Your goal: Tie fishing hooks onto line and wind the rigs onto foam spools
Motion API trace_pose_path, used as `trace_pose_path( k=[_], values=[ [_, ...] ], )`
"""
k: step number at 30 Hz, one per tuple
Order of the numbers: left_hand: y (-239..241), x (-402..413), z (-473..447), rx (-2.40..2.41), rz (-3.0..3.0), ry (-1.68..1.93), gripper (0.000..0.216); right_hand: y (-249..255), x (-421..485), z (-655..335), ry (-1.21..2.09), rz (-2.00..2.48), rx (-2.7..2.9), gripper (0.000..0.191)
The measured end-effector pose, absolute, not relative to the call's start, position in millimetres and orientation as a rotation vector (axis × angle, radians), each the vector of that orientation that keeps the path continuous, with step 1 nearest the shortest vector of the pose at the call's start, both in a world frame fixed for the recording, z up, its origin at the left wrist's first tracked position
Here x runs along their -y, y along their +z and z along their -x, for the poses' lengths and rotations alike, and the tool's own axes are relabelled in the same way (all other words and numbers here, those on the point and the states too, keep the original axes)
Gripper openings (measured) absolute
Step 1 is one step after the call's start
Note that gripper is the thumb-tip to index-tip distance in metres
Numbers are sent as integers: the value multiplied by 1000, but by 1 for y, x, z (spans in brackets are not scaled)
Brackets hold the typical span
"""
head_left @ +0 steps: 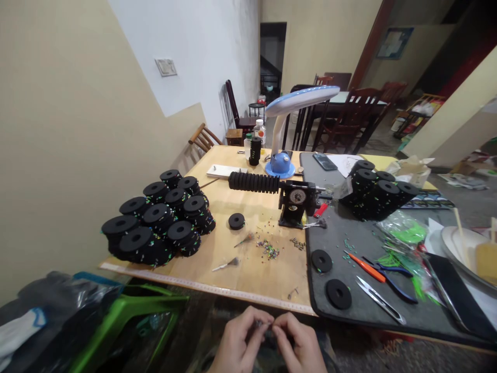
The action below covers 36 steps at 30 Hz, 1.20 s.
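Both my hands meet just below the table's front edge, thumbs and forefingers pinched together. My left hand [248, 336] is closed on something too small to make out. Its fingertips almost touch those of my right hand [297, 342], which is likewise pinched, its contents hidden. On the wooden tabletop [248, 280] ahead are small coloured beads [269, 250], a pile of tiny metallic pieces [298, 243] and a white-handled bundle of fine strands [226, 264]. A black foam spool [338, 293] lies flat on the grey mat [322, 321], with another spool [322, 260] behind it.
Stacked black spools [135, 239] crowd the left side; more stacks [375, 189] stand at the back right. A black clamp-like device [297, 202] carries a row of spools. Tweezers [380, 300], pliers [396, 274], an orange tool [365, 267] and a blue lamp [280, 165] are around.
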<state>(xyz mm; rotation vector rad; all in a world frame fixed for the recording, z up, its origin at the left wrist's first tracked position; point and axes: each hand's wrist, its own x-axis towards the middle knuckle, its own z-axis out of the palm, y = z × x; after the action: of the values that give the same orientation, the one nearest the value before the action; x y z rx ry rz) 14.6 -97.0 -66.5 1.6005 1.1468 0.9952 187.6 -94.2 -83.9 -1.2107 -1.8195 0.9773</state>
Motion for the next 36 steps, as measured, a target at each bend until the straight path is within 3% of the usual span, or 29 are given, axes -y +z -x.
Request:
trace_pose_path(
  k=[36],
  values=[
    [-64,103,-14,-1109,-2068,1072,27,-87,102,-194,966,1188,1849,21]
  ],
)
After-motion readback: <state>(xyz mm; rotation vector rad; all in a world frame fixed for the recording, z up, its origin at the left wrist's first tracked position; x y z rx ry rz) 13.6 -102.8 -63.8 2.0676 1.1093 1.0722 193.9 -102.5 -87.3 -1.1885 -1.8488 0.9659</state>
